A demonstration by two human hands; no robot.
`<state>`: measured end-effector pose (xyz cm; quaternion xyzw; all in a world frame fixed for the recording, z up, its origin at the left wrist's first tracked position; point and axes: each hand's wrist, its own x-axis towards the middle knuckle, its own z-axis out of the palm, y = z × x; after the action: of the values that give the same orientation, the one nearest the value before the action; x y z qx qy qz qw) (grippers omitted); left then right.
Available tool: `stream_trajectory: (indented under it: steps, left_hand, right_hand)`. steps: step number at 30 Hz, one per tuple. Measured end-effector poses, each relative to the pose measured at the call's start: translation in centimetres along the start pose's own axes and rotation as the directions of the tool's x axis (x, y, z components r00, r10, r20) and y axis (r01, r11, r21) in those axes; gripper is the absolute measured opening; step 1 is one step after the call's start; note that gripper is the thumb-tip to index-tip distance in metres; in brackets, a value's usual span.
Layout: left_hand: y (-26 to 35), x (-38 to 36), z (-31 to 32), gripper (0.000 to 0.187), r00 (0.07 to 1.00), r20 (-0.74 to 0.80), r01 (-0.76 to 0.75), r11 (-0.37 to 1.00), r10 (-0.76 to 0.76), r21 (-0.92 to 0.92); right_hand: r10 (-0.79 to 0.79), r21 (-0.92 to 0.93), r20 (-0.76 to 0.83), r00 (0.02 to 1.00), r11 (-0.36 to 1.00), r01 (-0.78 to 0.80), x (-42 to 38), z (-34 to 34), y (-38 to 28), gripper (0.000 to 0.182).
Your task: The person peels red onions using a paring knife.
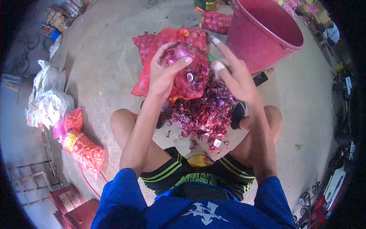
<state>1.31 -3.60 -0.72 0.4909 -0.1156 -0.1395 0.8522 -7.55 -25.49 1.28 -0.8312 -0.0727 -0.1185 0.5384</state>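
Note:
My left hand [164,72] is closed around a red onion [183,52] above a red mesh sack [146,82] packed with onions. Its thumb lies across the onion's near side. To the right, my right hand [237,78], with white wrapping on its fingertips, is slightly blurred. Between its thumb and fingers shows a small green-handled tool [210,58]; its working end cannot be made out. Below both hands, a heap of purple onion skins [204,114] spreads over the floor between my feet. A small round white piece [190,77] lies on the sack.
A large red tub [248,42] stands at the upper right, near another onion sack [217,22]. A phone [260,79] lies beside the tub. White sacks [49,95] and a mesh bag of carrots [87,150] sit at left. Wheeled vehicles line the right edge.

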Motion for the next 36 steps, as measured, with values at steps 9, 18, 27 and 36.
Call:
stream_trajectory:
  steps: [9,18,27,36]
  left_hand:
    - [-0.2,-0.5,0.1,0.057,0.994,0.05,-0.098,0.994,0.095,0.055]
    - [0.3,-0.5,-0.6,0.052,0.994,0.083,-0.086,0.983,0.073,0.164]
    - [0.4,-0.4,-1.7,0.054,0.988,0.141,-0.085,0.983,0.061,0.165]
    - [0.0,-2.2,1.2,0.057,0.936,0.272,-0.294,0.923,0.225,0.248]
  right_hand:
    - [-0.039,-0.246,0.122,0.992,0.967,0.068,-0.1,0.7,-0.7,0.063]
    - [-0.174,-0.317,0.076,0.982,0.929,0.189,0.0,1.5,-0.5,0.064]
    - [-0.191,-0.296,0.053,0.98,0.934,0.198,0.3,2.3,-0.5,0.064]
    - [-0.16,-0.179,-0.003,0.987,0.971,0.157,1.3,1.5,0.7,0.055]
